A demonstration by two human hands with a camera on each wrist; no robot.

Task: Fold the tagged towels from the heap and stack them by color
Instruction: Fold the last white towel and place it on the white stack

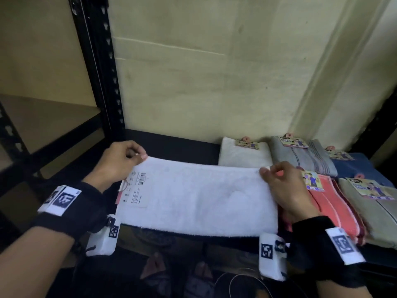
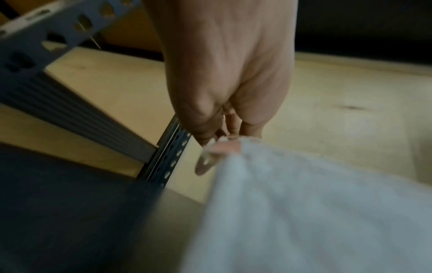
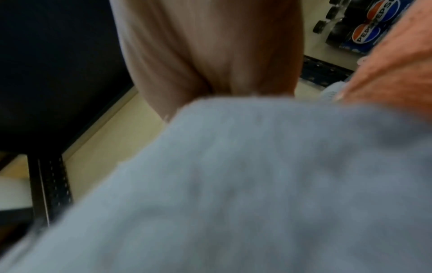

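A white towel (image 1: 197,198) is stretched flat between my hands over the dark shelf (image 1: 171,145), its paper tag (image 1: 135,190) near the left end. My left hand (image 1: 120,162) pinches the far left corner; in the left wrist view the left hand (image 2: 224,77) grips the white towel (image 2: 315,212) at its corner. My right hand (image 1: 283,183) pinches the far right corner. The right wrist view is blurred, with the white towel (image 3: 245,184) covering the fingers of the right hand (image 3: 210,51). Folded tagged towels lie to the right: white (image 1: 242,155), grey striped (image 1: 305,158), blue (image 1: 354,166), coral (image 1: 335,203), beige (image 1: 373,216).
A black perforated rack post (image 1: 101,67) stands at the left behind my left hand. The pale wall (image 1: 214,72) closes the back of the shelf. In the right wrist view, Pepsi bottles (image 3: 364,24) stand on the floor below.
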